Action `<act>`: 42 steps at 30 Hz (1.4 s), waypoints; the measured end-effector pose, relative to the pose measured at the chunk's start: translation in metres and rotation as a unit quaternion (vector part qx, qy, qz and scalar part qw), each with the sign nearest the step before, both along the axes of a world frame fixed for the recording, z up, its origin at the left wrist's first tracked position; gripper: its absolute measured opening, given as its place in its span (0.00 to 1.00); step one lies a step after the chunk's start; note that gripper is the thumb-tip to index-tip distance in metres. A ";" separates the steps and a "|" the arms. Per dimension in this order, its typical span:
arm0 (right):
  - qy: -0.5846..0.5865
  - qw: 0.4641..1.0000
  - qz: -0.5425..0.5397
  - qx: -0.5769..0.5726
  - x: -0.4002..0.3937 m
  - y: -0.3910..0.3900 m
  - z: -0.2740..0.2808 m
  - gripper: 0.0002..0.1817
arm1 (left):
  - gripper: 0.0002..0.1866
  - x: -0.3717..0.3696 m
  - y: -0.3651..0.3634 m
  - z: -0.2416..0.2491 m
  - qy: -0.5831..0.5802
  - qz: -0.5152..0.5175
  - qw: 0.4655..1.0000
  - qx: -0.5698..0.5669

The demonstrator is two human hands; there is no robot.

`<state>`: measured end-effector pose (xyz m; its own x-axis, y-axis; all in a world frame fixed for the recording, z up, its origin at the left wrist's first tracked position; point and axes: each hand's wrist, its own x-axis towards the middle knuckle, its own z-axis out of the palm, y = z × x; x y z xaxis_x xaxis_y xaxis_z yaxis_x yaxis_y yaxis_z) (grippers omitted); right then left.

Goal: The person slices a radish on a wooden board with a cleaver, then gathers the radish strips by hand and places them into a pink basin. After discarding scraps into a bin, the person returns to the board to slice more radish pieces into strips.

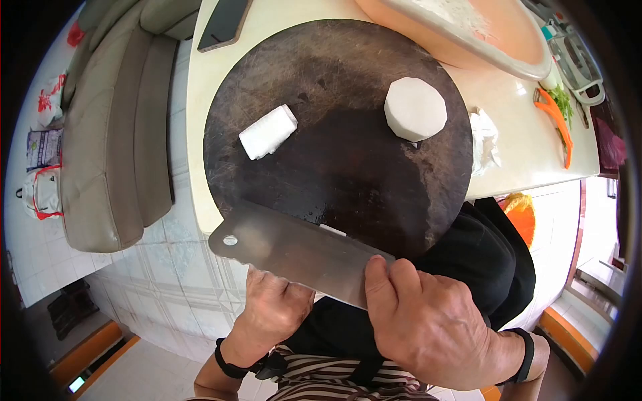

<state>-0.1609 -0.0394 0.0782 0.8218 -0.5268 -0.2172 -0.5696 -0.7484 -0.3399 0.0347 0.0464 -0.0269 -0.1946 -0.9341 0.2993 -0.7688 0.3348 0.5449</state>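
Observation:
My right hand grips a wide steel cleaver at its handle end, the handle hidden inside my fingers. The blade lies slanted over the near edge of a round dark chopping board. My left hand is curled up against the blade's lower edge; its fingertips are partly hidden behind the metal, and I cannot see what they hold. A stack of white slices lies at the board's left. Further right stands a thick, peeled white chunk, like radish. A small white strip shows beside the blade.
A phone lies at the table's far left corner. A large pinkish basin with white powder stands behind the board. An orange peeler, green stalks and crumpled white tissue are to the right. A grey sofa stands left.

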 end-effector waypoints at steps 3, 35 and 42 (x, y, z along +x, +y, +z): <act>-0.025 0.997 -0.057 0.054 -0.009 -0.001 0.003 0.21 | 0.11 -0.002 -0.005 0.007 -0.036 0.007 0.999 -0.015; -0.054 0.996 -0.059 0.034 -0.022 0.014 -0.004 0.22 | 0.15 -0.003 -0.003 -0.002 0.002 0.012 0.999 -0.040; -0.017 0.997 -0.063 0.041 -0.020 0.017 0.006 0.22 | 0.12 -0.001 -0.005 0.000 -0.006 0.004 0.999 -0.034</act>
<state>-0.1814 -0.0225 0.0840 0.7578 -0.6075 -0.2378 -0.6445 -0.6403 -0.4179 0.0333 0.0417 -0.0265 -0.1913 -0.9130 0.3603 -0.7783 0.3648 0.5111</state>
